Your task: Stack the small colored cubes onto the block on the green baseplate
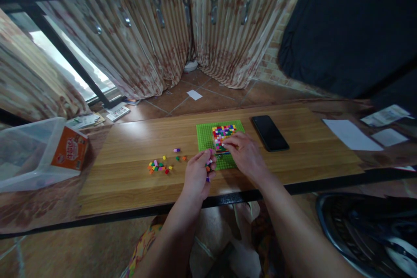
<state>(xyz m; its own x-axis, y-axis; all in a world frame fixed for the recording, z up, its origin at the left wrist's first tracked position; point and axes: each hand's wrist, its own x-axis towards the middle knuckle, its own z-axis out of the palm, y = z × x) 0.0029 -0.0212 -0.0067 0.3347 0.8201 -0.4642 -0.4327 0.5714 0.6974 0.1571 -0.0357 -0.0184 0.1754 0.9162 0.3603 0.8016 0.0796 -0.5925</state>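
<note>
1. The brick block sits on the green baseplate.
2. Just nearer, the left hand cups loose bricks.
3. Over the block's right side, the right hand pinches narrowly; holding what, I can't tell.

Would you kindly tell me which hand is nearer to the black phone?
Right. The right hand is left of the black phone; the left hand is farther left.

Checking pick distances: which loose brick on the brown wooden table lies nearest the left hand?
The small orange plastic brick, right of the lone green plastic brick: rightmost loose one on the table; others sit farther from the left hand.
</note>
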